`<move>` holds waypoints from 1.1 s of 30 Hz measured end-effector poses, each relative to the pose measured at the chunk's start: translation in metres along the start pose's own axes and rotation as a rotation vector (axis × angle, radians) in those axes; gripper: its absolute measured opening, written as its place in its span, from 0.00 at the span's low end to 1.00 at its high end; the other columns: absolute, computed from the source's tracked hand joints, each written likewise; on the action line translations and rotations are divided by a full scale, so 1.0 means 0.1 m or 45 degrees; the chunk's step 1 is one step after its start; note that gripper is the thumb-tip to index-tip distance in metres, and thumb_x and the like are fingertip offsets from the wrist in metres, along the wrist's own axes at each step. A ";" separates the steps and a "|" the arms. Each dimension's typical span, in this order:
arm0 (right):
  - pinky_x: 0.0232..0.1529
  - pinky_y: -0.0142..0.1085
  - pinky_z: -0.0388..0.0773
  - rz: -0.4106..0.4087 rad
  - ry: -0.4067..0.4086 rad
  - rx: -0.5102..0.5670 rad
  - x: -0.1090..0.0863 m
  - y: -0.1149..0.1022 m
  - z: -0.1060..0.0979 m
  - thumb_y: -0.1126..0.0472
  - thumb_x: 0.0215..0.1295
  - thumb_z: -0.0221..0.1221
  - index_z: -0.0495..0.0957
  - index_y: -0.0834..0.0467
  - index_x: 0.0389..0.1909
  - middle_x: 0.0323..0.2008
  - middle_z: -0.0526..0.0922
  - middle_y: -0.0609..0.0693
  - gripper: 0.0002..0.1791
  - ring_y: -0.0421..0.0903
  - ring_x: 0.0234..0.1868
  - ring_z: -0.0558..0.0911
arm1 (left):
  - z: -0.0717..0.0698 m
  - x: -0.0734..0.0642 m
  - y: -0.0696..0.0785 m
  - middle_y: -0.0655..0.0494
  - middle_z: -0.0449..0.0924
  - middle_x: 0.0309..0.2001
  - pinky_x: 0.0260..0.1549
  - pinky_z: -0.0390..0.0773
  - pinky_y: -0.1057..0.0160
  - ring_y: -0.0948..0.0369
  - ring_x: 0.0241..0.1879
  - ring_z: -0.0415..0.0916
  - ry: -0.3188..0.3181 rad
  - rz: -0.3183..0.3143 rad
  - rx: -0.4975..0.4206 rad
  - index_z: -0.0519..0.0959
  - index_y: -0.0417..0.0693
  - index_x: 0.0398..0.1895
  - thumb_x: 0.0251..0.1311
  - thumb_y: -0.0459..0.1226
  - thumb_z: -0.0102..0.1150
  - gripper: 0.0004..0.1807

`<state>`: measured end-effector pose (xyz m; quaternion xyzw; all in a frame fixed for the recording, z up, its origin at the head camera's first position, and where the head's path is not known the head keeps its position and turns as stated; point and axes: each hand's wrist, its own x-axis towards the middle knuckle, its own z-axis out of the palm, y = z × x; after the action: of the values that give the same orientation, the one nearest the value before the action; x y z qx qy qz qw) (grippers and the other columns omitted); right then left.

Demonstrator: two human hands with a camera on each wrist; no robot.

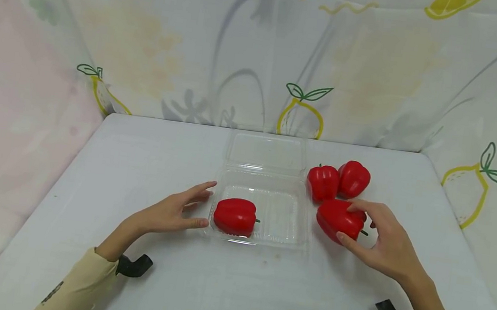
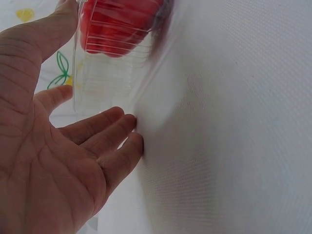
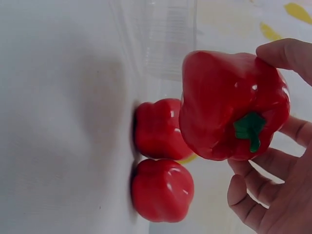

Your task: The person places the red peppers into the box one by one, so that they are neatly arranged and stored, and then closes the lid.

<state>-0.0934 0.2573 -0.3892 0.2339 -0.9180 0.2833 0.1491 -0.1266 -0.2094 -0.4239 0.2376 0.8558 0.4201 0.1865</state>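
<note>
My right hand grips a red bell pepper between thumb and fingers; in the right wrist view this pepper is raised off the table, its green stem toward the palm. At the left edge of a clear plastic clamshell container, my left hand has its fingers spread, with thumb and fingertips right at the rim. Inside the container's left side lies another red bell pepper. The left wrist view shows that pepper through the clear wall, above the left hand.
Two more red bell peppers, one beside the container and one to its right, sit on the white table. The container's lid lies opened toward the back. A printed cloth hangs behind the table.
</note>
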 end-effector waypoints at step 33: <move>0.35 0.37 0.79 -0.198 -0.006 0.258 0.43 -0.26 0.18 0.58 0.37 0.78 0.75 0.54 0.54 0.51 0.77 0.45 0.38 0.40 0.49 0.74 | 0.00 0.00 -0.02 0.49 0.63 0.71 0.61 0.69 0.47 0.51 0.70 0.61 -0.005 -0.011 -0.032 0.52 0.60 0.78 0.58 0.49 0.68 0.48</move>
<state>-0.1190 0.2130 -0.3748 0.3190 -0.8642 0.3617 0.1439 -0.1270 -0.2103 -0.4257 0.2323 0.8510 0.4297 0.1929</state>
